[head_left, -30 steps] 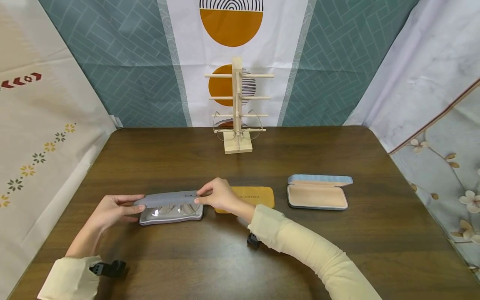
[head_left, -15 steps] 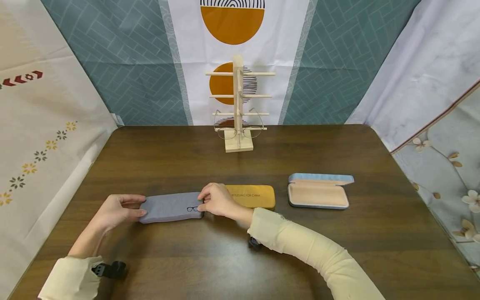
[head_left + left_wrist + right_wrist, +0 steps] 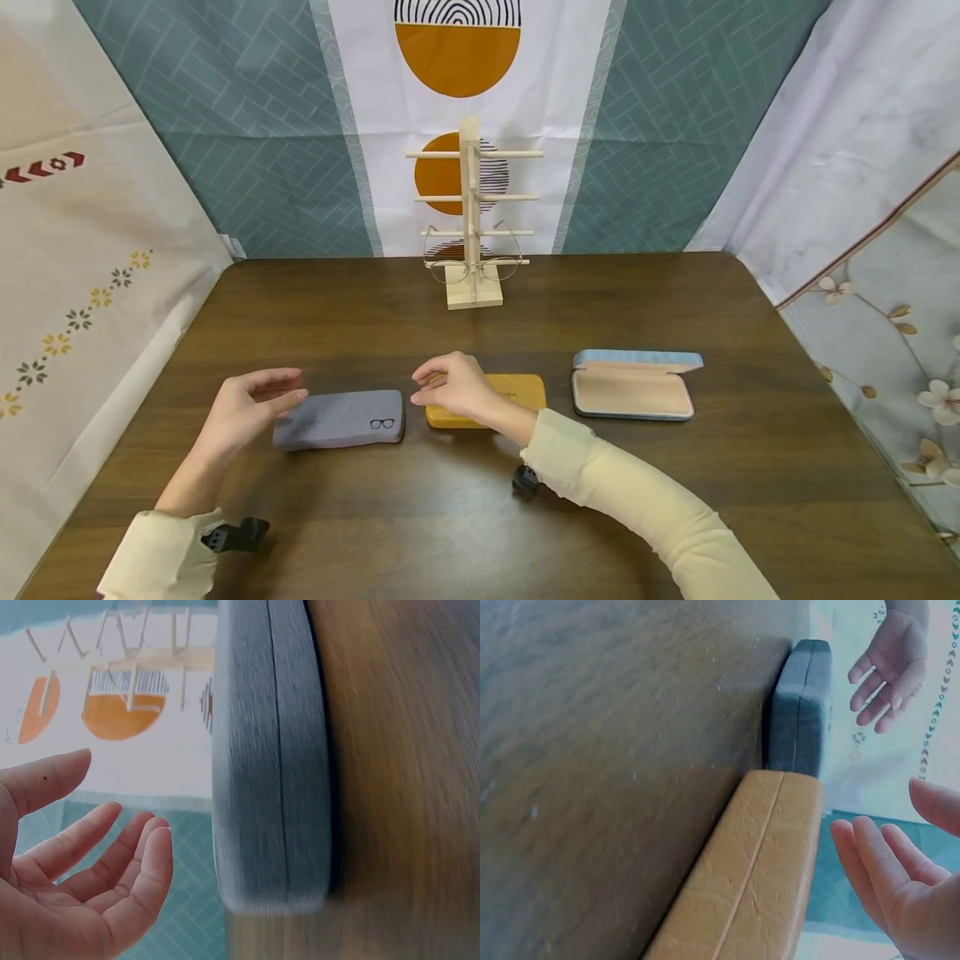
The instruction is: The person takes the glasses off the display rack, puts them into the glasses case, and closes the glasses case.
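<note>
A grey glasses case (image 3: pixel 337 419) with a small spectacles print lies closed on the table, its seam visible along the side in the left wrist view (image 3: pixel 277 765). My left hand (image 3: pixel 251 408) hovers by its left end, fingers loosely bent, holding nothing. My right hand (image 3: pixel 457 387) is raised over the left part of a closed yellow glasses case (image 3: pixel 521 390), hiding some of its lettering. In the right wrist view that hand (image 3: pixel 907 877) stays apart from the yellow case (image 3: pixel 750 870), its fingers relaxed.
Farther right stands a blue glasses case (image 3: pixel 633 393) with its lid raised and a beige lining. At the back of the table (image 3: pixel 360 308), a wooden display rack (image 3: pixel 471 208) carries thin-rimmed glasses (image 3: pixel 498 268) on its lower pegs. Patterned cloths surround the table.
The grey case's lid came down over the glasses inside it. Both hands then let go and lifted off, the right one moving rightward over the yellow case.
</note>
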A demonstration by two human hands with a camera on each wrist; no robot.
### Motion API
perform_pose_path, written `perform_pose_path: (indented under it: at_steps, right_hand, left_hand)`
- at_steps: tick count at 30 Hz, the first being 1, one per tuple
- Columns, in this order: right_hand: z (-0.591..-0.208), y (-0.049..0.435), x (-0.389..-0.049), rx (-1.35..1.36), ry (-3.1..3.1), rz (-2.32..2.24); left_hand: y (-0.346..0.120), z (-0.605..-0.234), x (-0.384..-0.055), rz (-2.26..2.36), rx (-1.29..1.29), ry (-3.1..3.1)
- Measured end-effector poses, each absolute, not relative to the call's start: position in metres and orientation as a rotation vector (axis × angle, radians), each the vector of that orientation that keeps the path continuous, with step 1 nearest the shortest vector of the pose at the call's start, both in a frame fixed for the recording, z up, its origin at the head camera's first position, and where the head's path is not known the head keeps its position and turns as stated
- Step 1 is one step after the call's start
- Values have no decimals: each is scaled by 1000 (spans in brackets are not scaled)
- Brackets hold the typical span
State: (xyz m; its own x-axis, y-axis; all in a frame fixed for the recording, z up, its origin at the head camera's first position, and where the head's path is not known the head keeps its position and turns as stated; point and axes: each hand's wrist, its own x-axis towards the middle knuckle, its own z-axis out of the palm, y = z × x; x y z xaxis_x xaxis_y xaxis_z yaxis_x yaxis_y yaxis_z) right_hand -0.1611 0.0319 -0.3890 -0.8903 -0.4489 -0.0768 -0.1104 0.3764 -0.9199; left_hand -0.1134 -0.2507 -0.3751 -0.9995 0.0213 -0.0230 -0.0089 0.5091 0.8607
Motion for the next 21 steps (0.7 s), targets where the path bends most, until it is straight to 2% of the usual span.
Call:
perform_pose_path:
  at_steps: [10,21]
  right_hand:
    - [-387,48,-165,-514,2332,-1569]
    - [-382,63,-175,-420,2377,-1566]
  left_hand:
    - [-225,-376,-121,1643,90,2666]
    - [-206,-374,-135,1708,112,2640]
